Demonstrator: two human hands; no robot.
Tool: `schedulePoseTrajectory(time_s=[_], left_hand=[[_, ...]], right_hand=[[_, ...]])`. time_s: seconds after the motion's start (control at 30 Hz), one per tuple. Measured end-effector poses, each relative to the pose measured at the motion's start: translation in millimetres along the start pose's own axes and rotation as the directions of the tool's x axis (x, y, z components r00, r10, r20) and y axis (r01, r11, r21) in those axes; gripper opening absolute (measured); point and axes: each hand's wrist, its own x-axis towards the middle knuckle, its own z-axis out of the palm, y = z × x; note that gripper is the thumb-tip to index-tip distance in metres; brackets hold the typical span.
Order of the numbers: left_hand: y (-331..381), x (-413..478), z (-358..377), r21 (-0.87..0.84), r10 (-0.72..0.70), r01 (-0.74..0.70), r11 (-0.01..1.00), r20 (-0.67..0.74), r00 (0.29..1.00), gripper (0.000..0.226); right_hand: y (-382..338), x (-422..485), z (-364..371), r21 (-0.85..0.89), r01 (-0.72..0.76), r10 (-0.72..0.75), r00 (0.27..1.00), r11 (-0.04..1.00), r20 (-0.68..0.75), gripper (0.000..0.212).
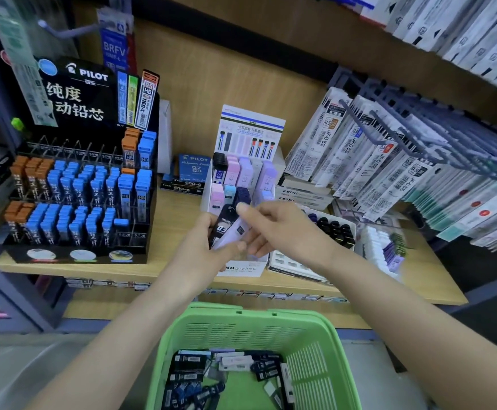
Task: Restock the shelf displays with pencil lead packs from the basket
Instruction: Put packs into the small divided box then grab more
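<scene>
Loose lead packs (226, 377) lie in the green basket (315, 365), bottom centre. Mid-frame, a black pack (222, 226) marked "03" and a pale lilac pack (234, 232) are gripped in the left hand (202, 247). The lilac one is also pinched by the right hand (276, 229). With two packs held together, one could be dropped or misfiled in the pastel display (241, 173). "graph MG" is read below it. "PILOT" and "HB" are read on the black display (87, 78), upper left.
</scene>
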Motion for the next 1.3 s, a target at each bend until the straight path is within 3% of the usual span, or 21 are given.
schedulePoseTrajectory(time_s=[0.13, 0.27, 0.4, 0.47, 0.57, 0.73, 1.03, 1.2, 1.3], left_hand=[[1, -1, 5, 0.045, -0.029, 0.028, 0.999, 0.036, 0.999, 0.017], [4, 0, 4, -0.151, -0.173, 0.178, 0.972, 0.046, 0.984, 0.021], [3, 3, 3, -0.179, -0.195, 0.184, 0.966, -0.046, 0.98, 0.021], [3, 5, 2, -0.214, -0.186, 0.17, 0.962, -0.06, 0.981, 0.02], [4, 5, 1, -0.215, -0.19, 0.172, 0.961, -0.063, 0.98, 0.019], [7, 5, 2, -0.225, -0.185, 0.165, 0.96, -0.069, 0.98, 0.018], [5, 9, 2, -0.267, -0.195, 0.173, 0.948, -0.056, 0.979, 0.017], [4, 12, 2, -0.349, -0.202, 0.173, 0.921, -0.048, 0.978, 0.017], [4, 12, 2, -0.338, -0.2, 0.173, 0.925, -0.048, 0.979, 0.019]], right_hand=[[6, -4, -2, 0.087, -0.042, 0.041, 0.999, 0.995, 0.012, 0.021], [10, -11, -19, 0.176, -0.056, 0.054, 0.998, 0.983, 0.018, 0.01], [20, -12, -39, 0.233, -0.038, 0.055, 0.996, 0.972, -0.069, 0.014], [27, -11, -47, 0.136, 0.009, 0.012, 0.988, 0.991, -0.152, 0.017], [40, -8, -49, -0.182, 0.067, -0.115, 0.956, 0.981, -0.268, 0.022], [63, 7, -36, -0.476, 0.122, -0.251, 0.943, 0.871, -0.218, 0.016], [78, 27, -22, -0.556, 0.136, -0.266, 0.951, 0.82, -0.16, 0.01], [83, 31, -19, -0.727, 0.145, -0.296, 0.952, 0.671, -0.083, 0.014], [85, 33, -14, -0.746, 0.145, -0.344, 0.932, 0.65, -0.118, 0.013]])
